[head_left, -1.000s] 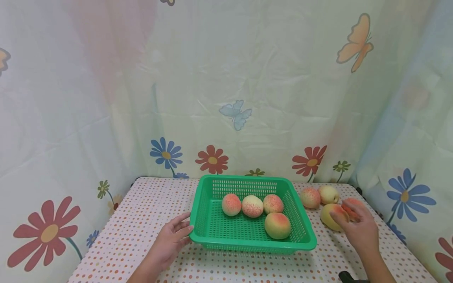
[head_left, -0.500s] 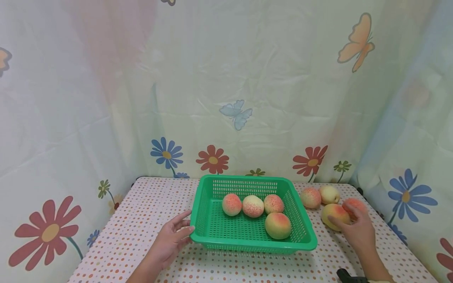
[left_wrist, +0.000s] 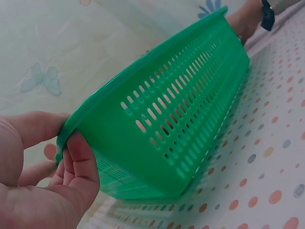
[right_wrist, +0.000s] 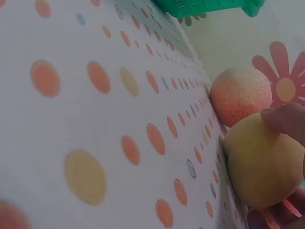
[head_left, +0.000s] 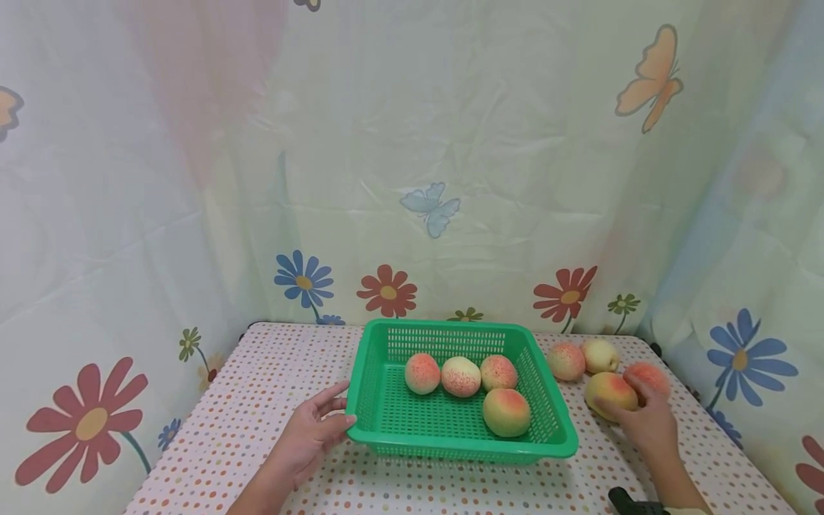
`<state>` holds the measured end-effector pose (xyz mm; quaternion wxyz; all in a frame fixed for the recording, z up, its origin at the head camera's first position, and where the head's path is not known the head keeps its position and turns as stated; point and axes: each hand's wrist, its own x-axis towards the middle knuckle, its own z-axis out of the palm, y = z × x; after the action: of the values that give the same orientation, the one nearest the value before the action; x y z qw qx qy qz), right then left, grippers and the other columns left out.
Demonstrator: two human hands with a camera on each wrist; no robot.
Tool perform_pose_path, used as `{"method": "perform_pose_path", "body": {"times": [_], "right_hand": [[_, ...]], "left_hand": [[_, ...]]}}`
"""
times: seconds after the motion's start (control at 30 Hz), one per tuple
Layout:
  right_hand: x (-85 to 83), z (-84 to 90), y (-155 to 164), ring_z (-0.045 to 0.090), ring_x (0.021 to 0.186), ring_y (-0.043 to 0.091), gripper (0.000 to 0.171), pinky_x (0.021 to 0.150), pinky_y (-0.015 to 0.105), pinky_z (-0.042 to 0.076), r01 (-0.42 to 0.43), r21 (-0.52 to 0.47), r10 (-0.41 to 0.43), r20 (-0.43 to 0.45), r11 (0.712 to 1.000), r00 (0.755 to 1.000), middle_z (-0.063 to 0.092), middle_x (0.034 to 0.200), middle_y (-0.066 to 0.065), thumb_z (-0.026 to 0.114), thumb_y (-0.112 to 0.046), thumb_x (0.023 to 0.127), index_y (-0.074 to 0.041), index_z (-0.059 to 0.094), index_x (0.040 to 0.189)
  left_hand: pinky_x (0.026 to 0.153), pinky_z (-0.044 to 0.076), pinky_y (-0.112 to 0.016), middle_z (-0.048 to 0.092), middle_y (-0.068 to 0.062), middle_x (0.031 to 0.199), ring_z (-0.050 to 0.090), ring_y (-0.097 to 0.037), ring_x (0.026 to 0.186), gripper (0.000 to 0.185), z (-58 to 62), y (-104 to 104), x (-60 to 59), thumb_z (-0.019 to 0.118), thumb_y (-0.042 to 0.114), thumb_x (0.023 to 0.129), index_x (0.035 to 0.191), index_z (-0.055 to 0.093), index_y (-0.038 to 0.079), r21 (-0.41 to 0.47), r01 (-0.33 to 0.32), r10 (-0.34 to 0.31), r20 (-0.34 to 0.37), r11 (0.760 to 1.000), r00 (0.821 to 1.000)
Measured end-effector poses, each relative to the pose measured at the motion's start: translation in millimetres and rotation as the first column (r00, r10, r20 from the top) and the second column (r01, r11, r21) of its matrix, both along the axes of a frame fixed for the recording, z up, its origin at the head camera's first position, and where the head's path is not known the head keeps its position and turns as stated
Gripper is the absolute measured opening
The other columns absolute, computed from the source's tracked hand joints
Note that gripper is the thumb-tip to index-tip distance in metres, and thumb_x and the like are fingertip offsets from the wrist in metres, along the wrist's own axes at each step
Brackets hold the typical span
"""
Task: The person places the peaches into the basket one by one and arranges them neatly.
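Note:
A green slotted basket (head_left: 547, 422) stands mid-table with several speckled peaches (head_left: 460, 376) inside. My left hand (head_left: 335, 413) pinches its near left corner: in the left wrist view the thumb (left_wrist: 28, 129) lies on the rim of the basket (left_wrist: 181, 119) and a finger (left_wrist: 78, 164) presses the wall. My right hand (head_left: 621, 402) curls round a yellow-red peach (head_left: 608, 390) on the table to the right of the basket. In the right wrist view a fingertip (right_wrist: 286, 119) lies on that peach (right_wrist: 259, 167), which touches a speckled peach (right_wrist: 238, 95).
Three more peaches lie by the held one: a speckled one (head_left: 566, 360), a pale one (head_left: 600, 355) and a red one (head_left: 649, 375). The dotted tablecloth (head_left: 257, 400) is bare at the left. A flowered curtain (head_left: 412, 179) closes the back and sides.
My right hand has come down from above the peaches and its fingers have closed round the yellow-red peach. The left hand and the basket have stayed put.

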<state>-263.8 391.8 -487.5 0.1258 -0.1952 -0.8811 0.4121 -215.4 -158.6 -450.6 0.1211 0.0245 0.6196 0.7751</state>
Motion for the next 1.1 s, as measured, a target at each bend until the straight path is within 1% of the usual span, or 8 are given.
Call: {"method": "perform_pose_path", "body": {"times": [0.17,0.33,0.6,0.77,0.97,1.1], "right_hand": [[-0.6,-0.6,-0.8,0.032,0.144,0.054,0.097,0.115,0.069,0.033,0.0,-0.005,0.0,0.015,1.0,1.0,0.029,0.162,0.031,0.078,-0.036,0.09,0.0,0.023,0.161],[-1.9,0.1,-2.1,0.032,0.144,0.055,0.097,0.115,0.07,0.032,0.004,-0.011,-0.004,0.013,1.0,1.0,0.03,0.161,0.032,0.08,-0.03,0.089,-0.001,0.022,0.161],[-1.4,-1.6,-1.2,0.035,0.143,0.055,0.099,0.113,0.07,0.035,0.005,-0.01,-0.005,-0.003,1.0,1.0,0.032,0.16,0.031,0.081,-0.037,0.087,-0.001,0.025,0.161],[-0.4,-1.5,-2.1,0.036,0.142,0.054,0.097,0.112,0.07,0.036,0.005,-0.009,-0.005,-0.004,1.0,1.0,0.034,0.16,0.031,0.081,-0.037,0.087,-0.001,0.028,0.16],[1.5,-1.3,-3.9,0.036,0.142,0.053,0.097,0.112,0.07,0.036,-0.009,-0.015,0.009,-0.002,1.0,1.0,0.032,0.162,0.03,0.081,-0.039,0.087,-0.002,0.028,0.16],[4.7,-2.2,-5.3,0.039,0.14,0.053,0.097,0.109,0.069,0.039,-0.028,0.001,0.028,-0.013,1.0,1.0,0.034,0.16,0.031,0.082,-0.039,0.086,0.0,0.03,0.159]], "left_hand": [[0.083,0.06,-0.024,0.055,-0.015,0.129,0.066,-0.015,0.104,0.08,-1.1,-2.0,-0.9,0.072,0.001,0.092,0.159,0.03,0.003,0.01,0.026,-0.026,-0.006,1.0,1.0],[0.083,0.06,-0.024,0.055,-0.014,0.129,0.066,-0.016,0.105,0.08,-1.6,-2.8,-2.7,0.072,0.001,0.092,0.16,0.031,0.004,0.011,0.033,-0.033,-0.007,0.999,0.999],[0.081,0.06,-0.023,0.056,-0.012,0.126,0.066,-0.014,0.102,0.079,-2.4,-4.0,-4.5,0.071,0.0,0.092,0.16,0.03,0.004,0.017,0.043,-0.043,-0.006,0.999,0.999],[0.08,0.06,-0.022,0.055,-0.012,0.126,0.066,-0.012,0.1,0.079,-1.9,-3.7,-4.3,0.071,0.0,0.092,0.16,0.03,0.004,0.013,0.047,-0.046,-0.006,0.999,0.999],[0.081,0.06,-0.023,0.055,-0.013,0.127,0.066,-0.013,0.101,0.08,-2.5,-4.2,-3.5,0.071,0.0,0.092,0.16,0.03,0.003,0.013,0.046,-0.046,-0.002,0.999,0.999],[0.079,0.06,-0.023,0.055,-0.013,0.127,0.066,-0.012,0.098,0.08,-3.7,-4.5,-2.9,0.071,0.0,0.091,0.16,0.03,0.004,0.007,0.049,-0.048,-0.004,0.999,0.999]]}}
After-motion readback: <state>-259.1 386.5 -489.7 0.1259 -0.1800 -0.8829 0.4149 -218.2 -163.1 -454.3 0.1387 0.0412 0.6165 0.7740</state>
